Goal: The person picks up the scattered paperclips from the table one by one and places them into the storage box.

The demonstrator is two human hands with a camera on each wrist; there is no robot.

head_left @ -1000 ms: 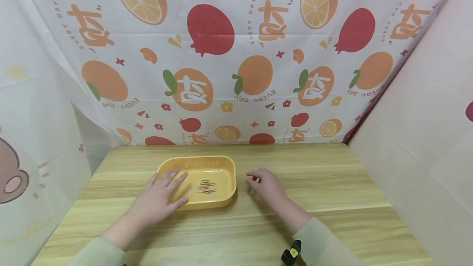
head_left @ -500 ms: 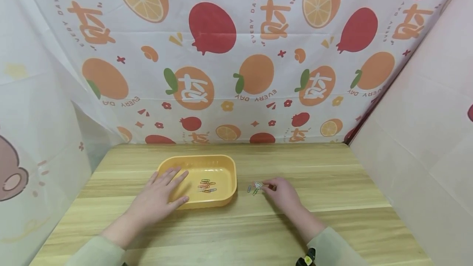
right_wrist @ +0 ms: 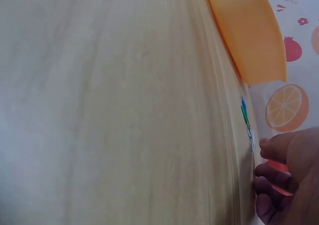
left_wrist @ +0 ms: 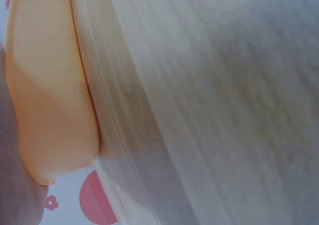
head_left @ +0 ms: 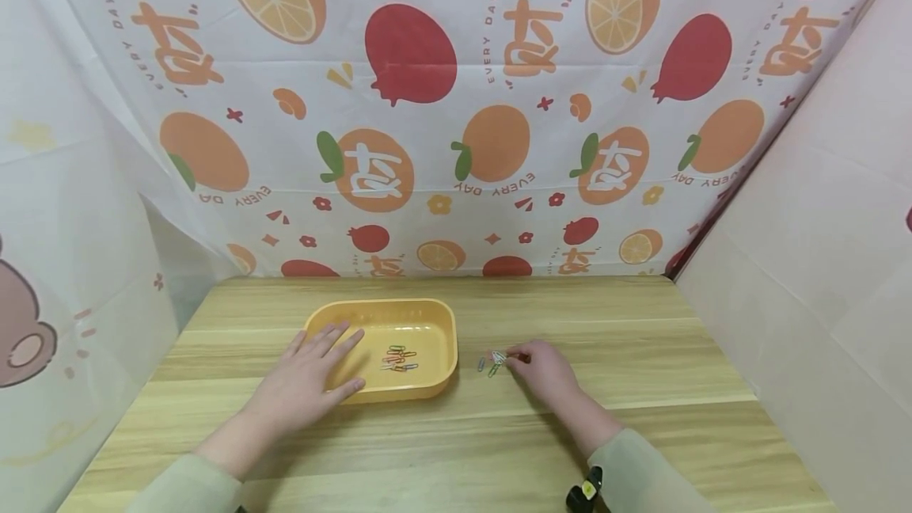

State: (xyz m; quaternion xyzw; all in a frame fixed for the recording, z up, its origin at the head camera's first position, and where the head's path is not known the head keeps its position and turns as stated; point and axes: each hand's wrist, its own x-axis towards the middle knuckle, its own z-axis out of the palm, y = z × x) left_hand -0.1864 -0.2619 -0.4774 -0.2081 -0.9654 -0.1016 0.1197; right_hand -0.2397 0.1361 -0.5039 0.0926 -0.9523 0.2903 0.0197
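Observation:
My left hand lies over the left end of a yellow tray, fingers spread. Inside the tray is a small heap of coloured paper clips. Right of the tray, my right hand is low over the table, with its thumb and bent forefinger right at a white paper clip. I cannot tell whether they pinch it. Beside that lie a green paper clip and a blue paper clip. In the right wrist view, the thumb stands apart from the curled fingers, close to the white clip.
The wood-grain table ends at the back against a fruit-print cloth. Pale cloth walls stand at left and right. A small black device sits at the right sleeve.
Over the past second my right hand has shifted right, uncovering the paper clips beside the tray; in the last half second it barely moves. The left hand stays put.

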